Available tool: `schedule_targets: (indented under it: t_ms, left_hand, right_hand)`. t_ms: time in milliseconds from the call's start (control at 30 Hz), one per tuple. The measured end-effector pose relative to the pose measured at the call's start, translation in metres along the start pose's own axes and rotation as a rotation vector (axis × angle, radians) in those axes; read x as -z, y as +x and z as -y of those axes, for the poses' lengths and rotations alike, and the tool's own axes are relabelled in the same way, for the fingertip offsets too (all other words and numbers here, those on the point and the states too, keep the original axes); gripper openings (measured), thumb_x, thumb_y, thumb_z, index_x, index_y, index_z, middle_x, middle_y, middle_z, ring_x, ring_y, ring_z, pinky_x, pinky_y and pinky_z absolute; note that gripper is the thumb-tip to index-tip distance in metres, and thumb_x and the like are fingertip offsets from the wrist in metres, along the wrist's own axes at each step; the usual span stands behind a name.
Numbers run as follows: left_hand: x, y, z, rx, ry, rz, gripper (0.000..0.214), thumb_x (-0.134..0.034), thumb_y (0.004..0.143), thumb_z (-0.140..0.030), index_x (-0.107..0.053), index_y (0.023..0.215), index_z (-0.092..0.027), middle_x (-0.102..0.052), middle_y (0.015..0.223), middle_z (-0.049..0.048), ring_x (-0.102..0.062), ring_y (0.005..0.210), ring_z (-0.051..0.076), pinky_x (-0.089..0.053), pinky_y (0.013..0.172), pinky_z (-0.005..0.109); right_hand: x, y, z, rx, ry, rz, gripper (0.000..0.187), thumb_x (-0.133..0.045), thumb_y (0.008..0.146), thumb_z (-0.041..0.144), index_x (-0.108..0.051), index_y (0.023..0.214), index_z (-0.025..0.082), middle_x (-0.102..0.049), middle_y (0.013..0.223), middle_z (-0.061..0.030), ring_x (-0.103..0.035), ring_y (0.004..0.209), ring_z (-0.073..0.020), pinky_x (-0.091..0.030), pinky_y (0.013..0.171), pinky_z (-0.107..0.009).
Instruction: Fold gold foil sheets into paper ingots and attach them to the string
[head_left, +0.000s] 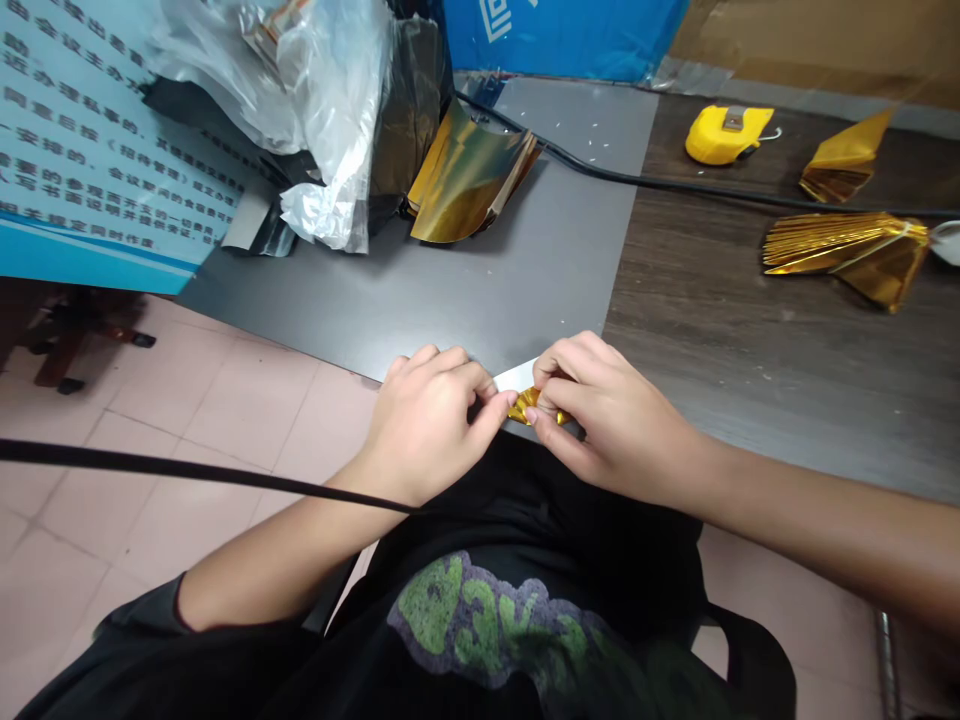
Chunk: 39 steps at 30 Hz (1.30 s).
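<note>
A small piece of gold foil paper point(523, 406) with a white underside lies at the front edge of the table, partly hidden by my fingers. My left hand point(439, 415) pinches its left end between thumb and fingers. On the right part, my right hand point(600, 410) is closed, with thumb and index finger gripping the gold paper. The visible gold part looks creased into narrow folds, and the white side shows behind it between my two hands.
A stack of gold paper sheets point(472, 185) lies beside a crumpled plastic bag point(330, 110). Right of it are a yellow tape measure point(712, 136), a folded gold piece point(847, 160) and a pleated gold bundle point(840, 250). A black cable point(622, 180) crosses the table.
</note>
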<state>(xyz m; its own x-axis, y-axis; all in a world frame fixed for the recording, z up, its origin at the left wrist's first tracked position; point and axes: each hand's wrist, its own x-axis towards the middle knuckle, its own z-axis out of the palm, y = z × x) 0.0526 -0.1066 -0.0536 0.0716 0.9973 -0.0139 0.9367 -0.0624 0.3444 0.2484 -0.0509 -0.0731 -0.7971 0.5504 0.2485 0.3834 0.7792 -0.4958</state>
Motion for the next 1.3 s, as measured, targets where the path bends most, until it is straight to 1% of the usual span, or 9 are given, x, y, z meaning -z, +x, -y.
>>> schedule_targets:
  t_ms: [400, 567, 667, 900, 1033, 1100, 1167, 1233, 1300]
  left_hand:
    - [0.0, 0.001, -0.004, 0.005, 0.039, -0.011, 0.029, -0.062, 0.092, -0.039, -0.069, 0.073, -0.019, -0.067, 0.076, 0.0029, -0.053, 0.076, 0.018, -0.033, 0.069, 0.032]
    - [0.001, 0.0, -0.006, 0.027, 0.065, -0.001, 0.031, -0.06, 0.093, -0.042, -0.07, 0.073, -0.02, -0.068, 0.078, 0.0035, -0.055, 0.077, 0.019, -0.035, 0.069, 0.034]
    - [0.0, -0.001, -0.006, 0.017, 0.069, -0.02, 0.031, -0.06, 0.093, -0.042, -0.07, 0.074, -0.02, -0.069, 0.078, 0.0035, -0.055, 0.077, 0.02, -0.035, 0.069, 0.034]
    - [-0.003, -0.002, -0.005, 0.003, 0.066, -0.045, 0.03, -0.061, 0.093, -0.04, -0.069, 0.073, -0.02, -0.068, 0.077, 0.0033, -0.054, 0.076, 0.018, -0.035, 0.069, 0.033]
    - [-0.002, -0.001, -0.005, 0.02, 0.069, -0.014, 0.028, -0.062, 0.092, -0.041, -0.067, 0.074, -0.021, -0.067, 0.077, 0.0026, -0.054, 0.078, 0.02, -0.033, 0.069, 0.033]
    - [-0.002, -0.001, -0.005, 0.027, 0.069, 0.006, 0.029, -0.061, 0.093, -0.043, -0.065, 0.076, -0.021, -0.067, 0.078, 0.0023, -0.054, 0.079, 0.02, -0.031, 0.07, 0.033]
    - [-0.002, -0.002, -0.004, 0.033, 0.068, 0.013, 0.029, -0.059, 0.094, -0.046, -0.063, 0.081, -0.02, -0.066, 0.08, 0.002, -0.053, 0.08, 0.02, -0.029, 0.07, 0.033]
    - [-0.002, -0.004, -0.004, 0.037, 0.069, 0.012, 0.028, -0.057, 0.096, -0.047, -0.062, 0.089, -0.021, -0.066, 0.083, 0.0019, -0.053, 0.081, 0.02, -0.028, 0.071, 0.033]
    - [-0.003, -0.006, -0.002, 0.036, 0.067, 0.0, 0.027, -0.057, 0.096, -0.047, -0.061, 0.097, -0.021, -0.066, 0.089, 0.0022, -0.052, 0.084, 0.021, -0.028, 0.072, 0.033]
  right_hand:
    - [-0.003, -0.001, 0.0, -0.008, 0.013, -0.028, 0.027, -0.049, 0.094, 0.017, -0.051, 0.068, 0.018, -0.057, 0.088, -0.0086, -0.046, 0.086, -0.0213, -0.043, 0.077, -0.039]
    - [-0.003, -0.001, 0.0, -0.006, 0.024, -0.04, 0.031, -0.049, 0.096, 0.017, -0.047, 0.064, 0.018, -0.056, 0.086, -0.0078, -0.046, 0.085, -0.0207, -0.041, 0.075, -0.037]
    - [-0.002, 0.0, 0.0, -0.002, 0.018, -0.035, 0.032, -0.05, 0.096, 0.018, -0.044, 0.064, 0.019, -0.056, 0.086, -0.0078, -0.045, 0.085, -0.0206, -0.039, 0.073, -0.036]
    - [-0.001, -0.001, -0.001, 0.011, -0.024, 0.012, 0.007, -0.054, 0.094, 0.018, -0.058, 0.088, 0.018, -0.059, 0.091, -0.0078, -0.046, 0.087, -0.0221, -0.04, 0.075, -0.037]
    - [0.002, -0.003, -0.004, 0.049, 0.017, -0.01, 0.013, -0.055, 0.095, 0.017, -0.068, 0.095, 0.019, -0.061, 0.092, -0.0079, -0.049, 0.09, -0.0222, -0.044, 0.079, -0.037]
    - [0.005, -0.005, -0.006, 0.111, -0.001, 0.0, 0.016, -0.056, 0.097, 0.018, -0.071, 0.093, 0.019, -0.063, 0.094, -0.0088, -0.051, 0.092, -0.0226, -0.046, 0.079, -0.038]
    - [0.01, -0.007, -0.008, 0.183, -0.037, 0.041, 0.017, -0.057, 0.097, 0.02, -0.074, 0.095, 0.019, -0.065, 0.1, -0.0108, -0.053, 0.096, -0.0247, -0.048, 0.08, -0.04]
    - [0.015, -0.009, -0.01, 0.248, -0.082, 0.087, 0.019, -0.057, 0.097, 0.023, -0.074, 0.105, 0.018, -0.067, 0.108, -0.0125, -0.054, 0.101, -0.0275, -0.05, 0.081, -0.043]
    - [0.02, -0.011, -0.012, 0.303, -0.131, 0.121, 0.026, -0.056, 0.098, 0.025, -0.071, 0.118, 0.017, -0.068, 0.117, -0.013, -0.054, 0.106, -0.03, -0.051, 0.083, -0.046]
